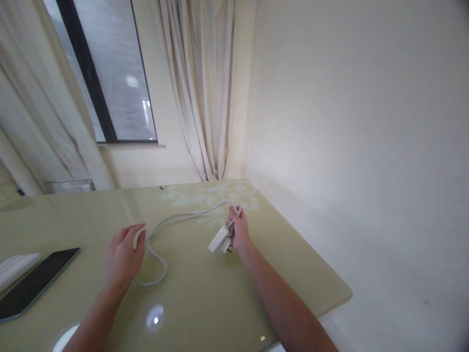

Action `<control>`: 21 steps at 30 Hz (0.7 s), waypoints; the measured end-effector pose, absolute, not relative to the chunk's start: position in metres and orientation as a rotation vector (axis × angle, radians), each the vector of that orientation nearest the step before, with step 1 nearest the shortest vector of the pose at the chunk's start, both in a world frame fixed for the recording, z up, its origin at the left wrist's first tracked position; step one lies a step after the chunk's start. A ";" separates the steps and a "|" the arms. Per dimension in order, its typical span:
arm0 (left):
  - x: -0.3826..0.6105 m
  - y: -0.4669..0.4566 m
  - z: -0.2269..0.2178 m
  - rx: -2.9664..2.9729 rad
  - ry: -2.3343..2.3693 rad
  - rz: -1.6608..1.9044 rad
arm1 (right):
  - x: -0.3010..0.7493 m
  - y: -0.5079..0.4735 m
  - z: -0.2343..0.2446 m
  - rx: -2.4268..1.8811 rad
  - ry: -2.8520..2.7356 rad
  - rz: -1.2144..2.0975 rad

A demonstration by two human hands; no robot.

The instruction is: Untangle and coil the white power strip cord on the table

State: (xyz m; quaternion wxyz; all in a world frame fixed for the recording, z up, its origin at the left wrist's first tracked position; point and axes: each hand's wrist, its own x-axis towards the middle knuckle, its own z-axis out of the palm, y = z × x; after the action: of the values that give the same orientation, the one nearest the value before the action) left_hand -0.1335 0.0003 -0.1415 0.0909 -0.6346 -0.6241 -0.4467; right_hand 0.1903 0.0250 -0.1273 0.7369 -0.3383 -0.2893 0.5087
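My right hand (239, 229) is closed around a bundled part of a white charger cable (183, 214), above the table's right half. From that grip hangs a white power adapter (219, 238), tilted, with a plug with dark prongs beside it. Two strands of the cable run left in an arc, then one loops down over the tabletop and passes behind my left wrist. My left hand (126, 252) is beside the cable, thumb and fingers curved but apart, with nothing seen between them. Whether its fingertips touch the cable I cannot tell.
The pale green glossy table (198, 303) has a rounded right corner near the wall (351, 146). On the left lie a dark flat panel (36, 283) and a white object (18, 266). A small black item (161, 187) sits near the far edge. Curtains (205, 88) hang behind.
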 end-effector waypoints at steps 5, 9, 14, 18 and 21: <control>-0.061 -0.028 -0.126 -2.382 -1.702 -1.648 | 0.167 0.007 -0.124 -0.836 -0.981 0.990; 0.000 -0.041 -0.109 -2.945 -1.654 -1.317 | 0.157 -0.005 -0.119 -0.829 -1.178 1.052; 0.018 -0.037 -0.097 -3.015 -1.783 -0.927 | 0.158 -0.001 -0.122 -0.894 -1.257 0.994; 0.014 -0.042 -0.092 -2.875 -1.831 -0.759 | 0.157 0.002 -0.127 -0.896 -1.204 1.039; 0.016 -0.048 -0.091 -3.001 -1.813 -0.963 | 0.155 0.000 -0.125 -0.894 -1.047 1.102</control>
State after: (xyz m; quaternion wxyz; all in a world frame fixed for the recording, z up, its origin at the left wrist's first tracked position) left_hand 0.0161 -0.0479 -0.0914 -0.2446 -0.8002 -0.4836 -0.2567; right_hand 0.1547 0.0003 -0.1245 0.6358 -0.3911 -0.4584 0.4823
